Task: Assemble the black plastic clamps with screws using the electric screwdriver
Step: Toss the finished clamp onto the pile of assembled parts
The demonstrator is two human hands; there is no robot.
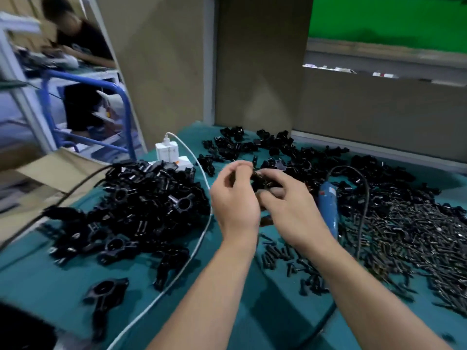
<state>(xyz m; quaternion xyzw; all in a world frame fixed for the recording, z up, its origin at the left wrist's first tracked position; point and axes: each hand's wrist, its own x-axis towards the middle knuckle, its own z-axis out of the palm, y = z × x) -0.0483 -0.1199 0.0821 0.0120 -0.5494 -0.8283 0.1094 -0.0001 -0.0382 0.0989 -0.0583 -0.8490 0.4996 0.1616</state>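
Black plastic makes up the one clamp (262,181) held above the middle of the counter (267,314), between the two hands. The right grip (285,205) curls round it from the right and below, so the clamp sits against those fingers and shows only above them. The left grip (235,198) has its fingertips drawn together at the clamp's upper left edge and appears to pinch it there, though blur hides the exact contact.

One blue electric screwdriver (328,210) lies on the teal cloth just right of the right grip, touched by neither hand, with its dark cord (361,198) looping behind it. Screws (417,236), too many to count, spread toward the counter's right edge, with a smaller scatter (290,258) under the right forearm. Clamps lie in two masses: a left heap (141,198) and a far heap (278,152) along the far edge. A lone clamp (103,289) sits near the near-left corner. One white charger (168,151) stands behind the left heap.
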